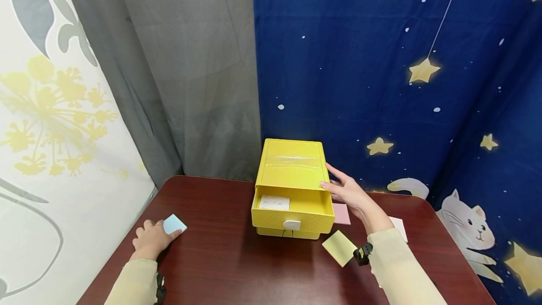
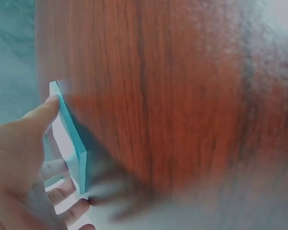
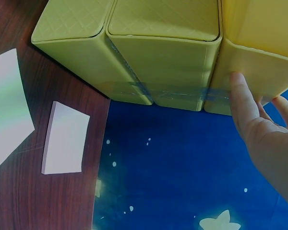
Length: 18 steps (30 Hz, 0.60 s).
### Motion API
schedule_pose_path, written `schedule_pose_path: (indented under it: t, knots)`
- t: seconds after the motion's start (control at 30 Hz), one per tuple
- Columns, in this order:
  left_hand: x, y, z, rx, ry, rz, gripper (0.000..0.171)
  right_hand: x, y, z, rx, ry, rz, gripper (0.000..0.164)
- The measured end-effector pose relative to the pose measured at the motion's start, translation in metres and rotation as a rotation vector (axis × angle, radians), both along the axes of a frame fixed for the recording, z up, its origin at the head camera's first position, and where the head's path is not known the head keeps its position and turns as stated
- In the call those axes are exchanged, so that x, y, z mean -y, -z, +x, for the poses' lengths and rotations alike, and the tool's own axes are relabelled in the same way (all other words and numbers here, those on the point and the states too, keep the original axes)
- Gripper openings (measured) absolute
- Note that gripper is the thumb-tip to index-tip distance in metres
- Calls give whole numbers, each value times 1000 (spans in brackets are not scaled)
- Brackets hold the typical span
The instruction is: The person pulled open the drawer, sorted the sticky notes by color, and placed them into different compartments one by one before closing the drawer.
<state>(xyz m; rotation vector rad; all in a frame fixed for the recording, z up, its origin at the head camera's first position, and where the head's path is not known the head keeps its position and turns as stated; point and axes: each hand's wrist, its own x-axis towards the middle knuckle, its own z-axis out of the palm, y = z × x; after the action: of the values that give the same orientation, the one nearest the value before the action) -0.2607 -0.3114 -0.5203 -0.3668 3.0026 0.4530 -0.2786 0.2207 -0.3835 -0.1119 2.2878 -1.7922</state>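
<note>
In the head view my left hand [image 1: 150, 239] is low over the left side of the table, pinching a light blue sticky-note pad [image 1: 174, 224]. The left wrist view has the pad [image 2: 69, 139] tilted on edge, thumb on one side and fingers behind. A yellow drawer box [image 1: 292, 164] stands at the table's back; its top drawer [image 1: 271, 219], with a white knob, is pulled out. Inside lies a white paper piece [image 1: 274, 203]. My right hand [image 1: 349, 194] touches the box's right side near the upper front corner, fingers extended, as the right wrist view also shows.
Right of the box lie a pink pad [image 1: 341, 214], a yellow pad [image 1: 340, 248] and a white pad [image 1: 399, 228], partly behind my right arm. Clear tape [image 1: 292, 161] crosses the box top. Curtains hang close behind the dark red table [image 1: 211, 258].
</note>
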Motion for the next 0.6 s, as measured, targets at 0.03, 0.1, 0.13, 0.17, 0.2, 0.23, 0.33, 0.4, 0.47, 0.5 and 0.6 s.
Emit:
schedule_pose_path:
  t: [0.03,0.1,0.13,0.17,0.2,0.23,0.33,0.4,0.47,0.5,0.6]
  knots:
    - [0,0,-1,0,-6,-3,95,0,0,0,0,-1,-2,83]
    - [1,0,-2,-1,-19,-4,96,0,0,0,0,-1,-6,83]
    - [1,0,-3,-3,-25,0,98,0,0,0,0,-1,-5,83]
    - [2,1,-3,-6,-34,4,99,0,0,0,1,-1,-5,83]
    - [2,1,-4,-7,-42,11,102,0,0,0,1,0,-6,83]
    - [2,2,-4,-5,-51,18,104,0,0,0,2,1,-6,83]
    - [3,3,-5,4,-76,38,111,0,0,0,5,1,-7,84]
    - [3,3,-5,12,-88,51,114,0,0,0,5,2,-8,83]
    - [3,3,-4,12,-99,62,113,0,0,0,5,3,-8,83]
    - [3,2,-4,9,-102,65,113,0,1,0,4,3,-8,83]
    - [2,1,-1,-23,-108,69,109,0,1,0,3,3,-11,83]
